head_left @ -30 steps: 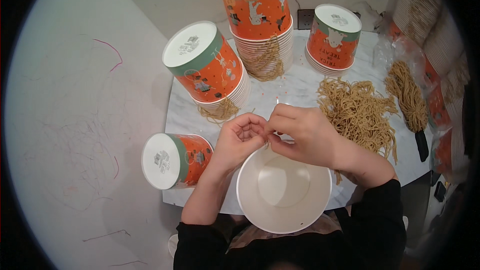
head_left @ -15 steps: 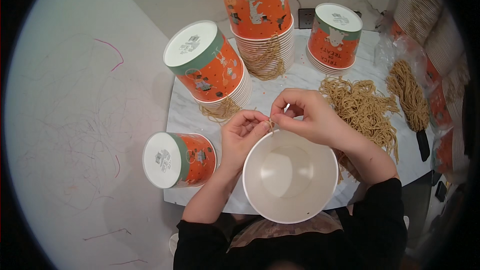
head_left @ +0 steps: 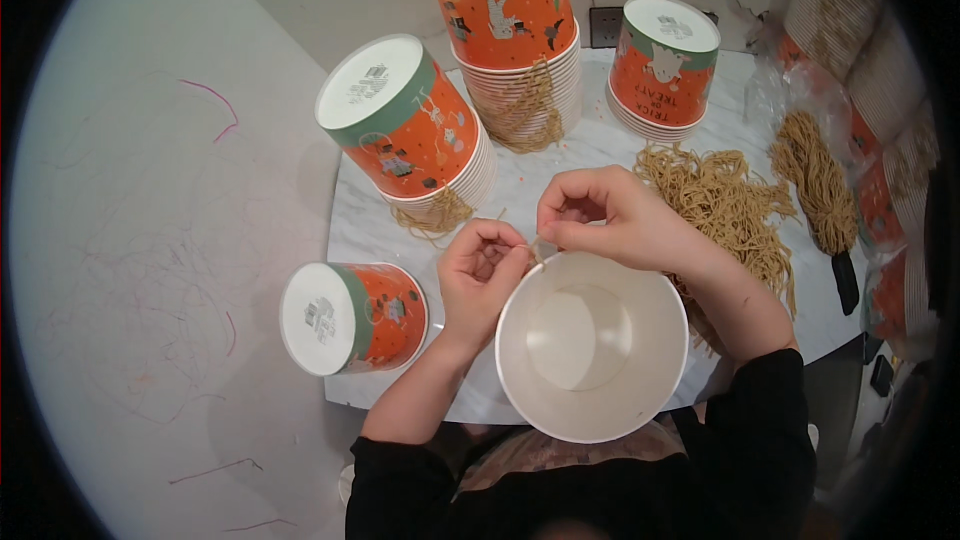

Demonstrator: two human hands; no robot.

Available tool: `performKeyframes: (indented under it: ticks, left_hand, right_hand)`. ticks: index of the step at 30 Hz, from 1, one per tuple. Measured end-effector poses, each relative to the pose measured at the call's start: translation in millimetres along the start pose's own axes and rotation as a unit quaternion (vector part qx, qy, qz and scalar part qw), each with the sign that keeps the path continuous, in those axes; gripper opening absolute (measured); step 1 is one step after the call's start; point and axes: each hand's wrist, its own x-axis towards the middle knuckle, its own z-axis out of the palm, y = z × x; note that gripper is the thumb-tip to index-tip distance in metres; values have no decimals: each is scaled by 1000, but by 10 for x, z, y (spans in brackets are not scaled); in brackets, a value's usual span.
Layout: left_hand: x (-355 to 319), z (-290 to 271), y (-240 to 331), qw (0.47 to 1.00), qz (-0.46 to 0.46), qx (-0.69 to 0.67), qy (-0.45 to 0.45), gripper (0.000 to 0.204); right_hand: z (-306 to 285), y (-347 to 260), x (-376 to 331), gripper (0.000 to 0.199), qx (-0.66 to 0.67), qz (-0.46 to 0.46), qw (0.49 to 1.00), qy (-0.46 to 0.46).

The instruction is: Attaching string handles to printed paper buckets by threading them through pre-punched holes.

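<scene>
A paper bucket (head_left: 655, 365), white inside and with its mouth up, stands close to my body at the table's front edge. At its far-left rim, a short piece of tan cord (head_left: 538, 251) shows between my fingertips. My left hand (head_left: 478, 278) pinches the cord from the left, fingers curled. From the right, my right hand (head_left: 605, 217) pinches it between thumb and forefinger just above the rim. How the cord is fixed to the bucket is too small to make out.
Upturned orange-and-green buckets stand in a left stack (head_left: 412, 138), a tall middle stack (head_left: 505, 25) and a right stack (head_left: 662, 80). Another bucket (head_left: 385, 315) sits at left. Loose tan cords (head_left: 725, 215) and a tied cord bundle (head_left: 812, 185) lie right, near plastic-wrapped bucket stacks (head_left: 880, 150).
The bucket has shifted slightly right in view, while the stacks have moved slightly left and up. Both hands still pinch the cord at the rim, fingertips a little farther apart.
</scene>
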Motion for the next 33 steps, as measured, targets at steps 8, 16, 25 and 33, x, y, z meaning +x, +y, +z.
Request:
performKeyframes:
  ticks: [8,16,25,33]
  left_hand:
    - [98,-98,80,988,-136,-72,-14,7]
    - [132,-208,95,957,-238,-157,-60,7]
    - [192,-303,112,904,-347,-208,-139,5]
    - [220,-324,146,844,-413,-255,-227,7]
  right_hand:
    - [106,-268,-138,22,-258,-94,961,23]
    - [165,-166,-143,14,-302,-149,941,-13]
    - [-37,-235,-95,10,-290,-148,938,-121]
    - [-203,-337,-109,13,-304,-151,926,-166]
